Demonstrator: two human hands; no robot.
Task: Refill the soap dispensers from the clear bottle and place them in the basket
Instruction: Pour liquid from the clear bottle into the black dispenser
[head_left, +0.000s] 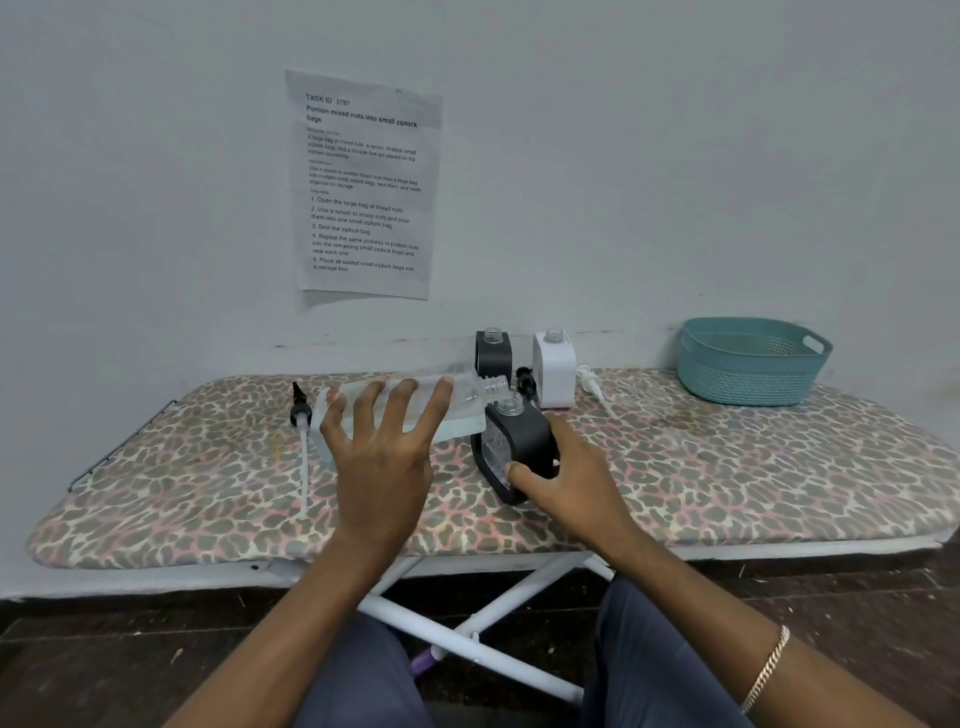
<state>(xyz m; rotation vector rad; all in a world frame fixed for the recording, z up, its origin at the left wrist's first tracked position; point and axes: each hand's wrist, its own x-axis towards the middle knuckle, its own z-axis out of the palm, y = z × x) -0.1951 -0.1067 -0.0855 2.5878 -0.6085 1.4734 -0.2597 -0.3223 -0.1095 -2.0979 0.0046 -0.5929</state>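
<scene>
left hand (379, 457) wrapped round tipped clear bottle (460, 408) | right hand (566, 480) grips black dispenser (519, 441) low, ironing board (727, 467) centre | bottle likely slick, part-full, rigid; hold mid-body

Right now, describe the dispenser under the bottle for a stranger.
On the leopard-print ironing board, find the white dispenser and rear black dispenser by the wall. In front of them is the front black dispenser, gripped by the right hand, the only one with the clear bottle tipped over its neck.
</scene>
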